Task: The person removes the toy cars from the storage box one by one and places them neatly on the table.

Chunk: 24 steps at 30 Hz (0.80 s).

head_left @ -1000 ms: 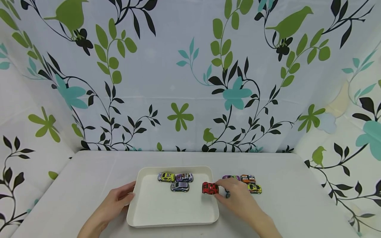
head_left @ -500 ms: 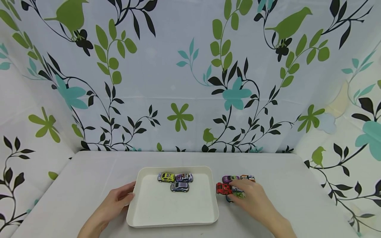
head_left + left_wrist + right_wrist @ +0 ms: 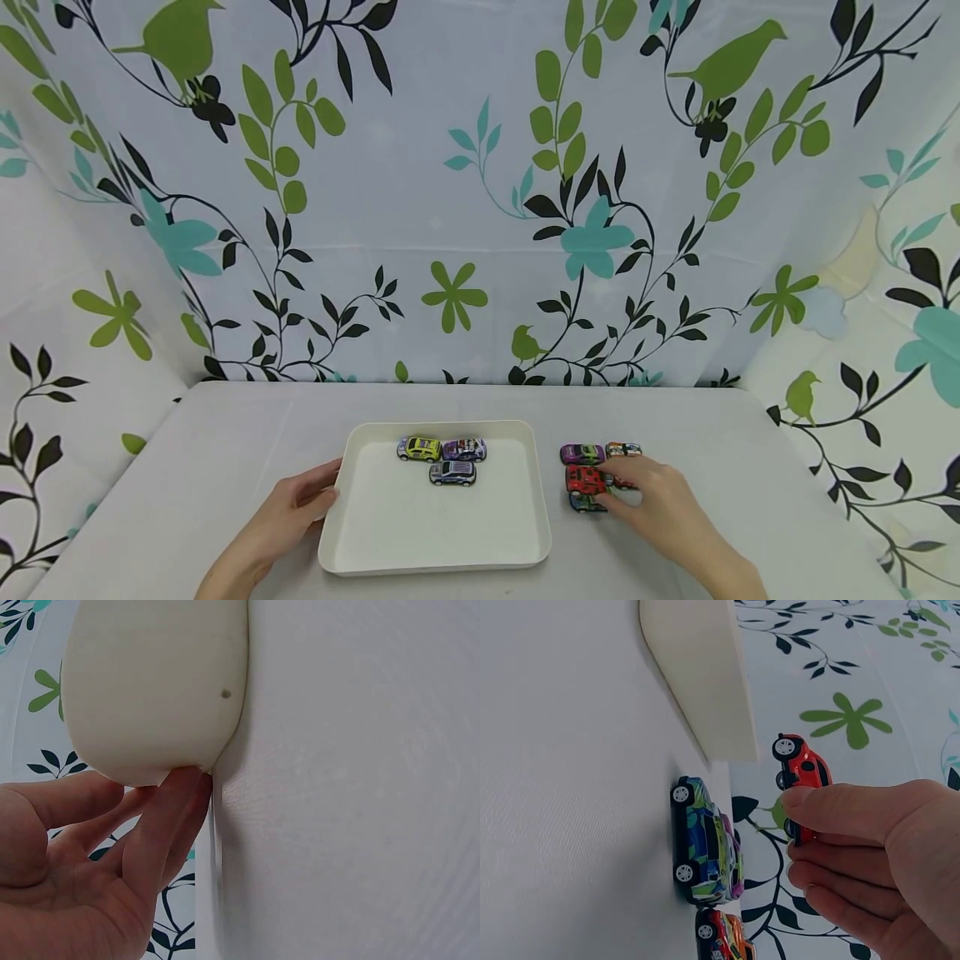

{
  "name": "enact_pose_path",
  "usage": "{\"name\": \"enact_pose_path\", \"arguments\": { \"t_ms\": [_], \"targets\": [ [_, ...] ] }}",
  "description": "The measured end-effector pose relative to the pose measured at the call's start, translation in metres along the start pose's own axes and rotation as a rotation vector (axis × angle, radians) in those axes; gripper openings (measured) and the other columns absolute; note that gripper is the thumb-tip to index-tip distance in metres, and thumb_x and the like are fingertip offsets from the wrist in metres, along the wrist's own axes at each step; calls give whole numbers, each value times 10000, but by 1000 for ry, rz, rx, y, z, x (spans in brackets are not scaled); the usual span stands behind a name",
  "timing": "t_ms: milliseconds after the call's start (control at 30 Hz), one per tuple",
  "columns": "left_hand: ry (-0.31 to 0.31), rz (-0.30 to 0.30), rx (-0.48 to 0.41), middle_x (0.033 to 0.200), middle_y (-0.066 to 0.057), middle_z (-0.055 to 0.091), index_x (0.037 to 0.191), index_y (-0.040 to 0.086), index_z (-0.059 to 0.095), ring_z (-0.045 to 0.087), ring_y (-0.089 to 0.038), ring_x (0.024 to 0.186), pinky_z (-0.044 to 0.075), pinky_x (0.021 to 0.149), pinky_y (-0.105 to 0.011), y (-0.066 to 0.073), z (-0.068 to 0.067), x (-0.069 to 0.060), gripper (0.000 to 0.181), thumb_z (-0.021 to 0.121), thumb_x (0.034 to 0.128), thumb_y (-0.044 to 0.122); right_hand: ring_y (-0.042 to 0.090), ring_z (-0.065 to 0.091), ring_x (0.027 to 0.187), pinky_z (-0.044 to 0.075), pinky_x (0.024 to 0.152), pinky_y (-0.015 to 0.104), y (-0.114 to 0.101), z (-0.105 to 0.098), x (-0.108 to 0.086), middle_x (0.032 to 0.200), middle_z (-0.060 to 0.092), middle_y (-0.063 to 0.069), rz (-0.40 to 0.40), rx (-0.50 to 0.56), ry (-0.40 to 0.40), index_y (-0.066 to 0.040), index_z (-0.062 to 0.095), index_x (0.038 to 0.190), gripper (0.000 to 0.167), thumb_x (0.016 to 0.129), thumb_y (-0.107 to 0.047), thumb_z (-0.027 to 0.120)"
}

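Observation:
My right hand (image 3: 660,500) pinches a red toy car (image 3: 585,480) between thumb and fingers. In the right wrist view the red car is raised off the table, apart from a blue-green toy car (image 3: 703,847) standing there. Beside my right hand are a purple toy car (image 3: 582,454) and an orange-and-white one (image 3: 623,450); the hand covers part of this group. My left hand (image 3: 288,512) holds the left side of a cream tray (image 3: 435,565), thumb near the rim and fingers against the outer wall. Inside the tray are a yellow car (image 3: 418,449), a purple-grey car (image 3: 464,450) and a grey car (image 3: 452,473).
The tray lies on a white table (image 3: 255,417), with the loose car group to its right. A patterned cloth (image 3: 480,208) with leaves and birds hangs behind the table and along both sides.
My right hand has carried the red car from the tray's right edge rightward, over the loose cars. The left hand, the tray and the cars in it have stayed put.

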State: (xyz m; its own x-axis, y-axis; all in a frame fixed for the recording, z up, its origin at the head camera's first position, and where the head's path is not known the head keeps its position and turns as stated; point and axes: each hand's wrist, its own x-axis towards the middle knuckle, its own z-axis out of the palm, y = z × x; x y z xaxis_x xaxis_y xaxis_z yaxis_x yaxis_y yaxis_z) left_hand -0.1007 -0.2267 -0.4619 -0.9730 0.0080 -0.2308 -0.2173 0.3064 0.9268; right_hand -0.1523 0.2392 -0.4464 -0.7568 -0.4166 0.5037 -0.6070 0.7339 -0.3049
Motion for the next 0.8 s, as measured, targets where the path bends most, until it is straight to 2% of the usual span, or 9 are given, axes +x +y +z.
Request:
{"name": "enact_pose_path", "arguments": {
  "t_ms": [133, 433, 600, 800],
  "targets": [
    [-1, -4, 3, 1503, -314, 410, 1497, -56, 379, 576, -384, 1253, 584, 904, -446, 0, 0, 1, 523, 544, 1022, 87, 134, 716, 874, 607, 750, 303, 6, -4, -4, 1009, 760, -19, 12, -31, -5, -151, 772, 1004, 360, 676, -110, 914],
    [-4, -6, 9, 1503, -319, 406, 1500, -65, 366, 564, -395, 1266, 581, 909, -448, 1, -1, 0, 524, 536, 1027, 83, 151, 724, 889, 607, 778, 373, 18, -15, -13, 994, 766, -20, 99, -69, -73, -138, 775, 1015, 340, 699, -133, 899],
    [1, -11, 6, 1508, -315, 403, 1500, -54, 374, 564, -395, 1266, 579, 914, -449, 1, -1, 0, 527, 545, 1024, 92, 194, 730, 910, 610, 776, 386, 30, -23, -18, 977, 770, -27, 94, -76, -73, -135, 780, 993, 325, 691, -121, 898],
    [1, -16, 11, 1509, -311, 403, 1502, -45, 379, 561, -399, 1269, 577, 917, -453, 1, -1, 1, 531, 552, 1023, 106, 154, 723, 876, 608, 754, 362, 47, -34, -23, 964, 766, -59, 127, -57, -130, -155, 780, 985, 300, 706, -141, 891]
  ]
}}
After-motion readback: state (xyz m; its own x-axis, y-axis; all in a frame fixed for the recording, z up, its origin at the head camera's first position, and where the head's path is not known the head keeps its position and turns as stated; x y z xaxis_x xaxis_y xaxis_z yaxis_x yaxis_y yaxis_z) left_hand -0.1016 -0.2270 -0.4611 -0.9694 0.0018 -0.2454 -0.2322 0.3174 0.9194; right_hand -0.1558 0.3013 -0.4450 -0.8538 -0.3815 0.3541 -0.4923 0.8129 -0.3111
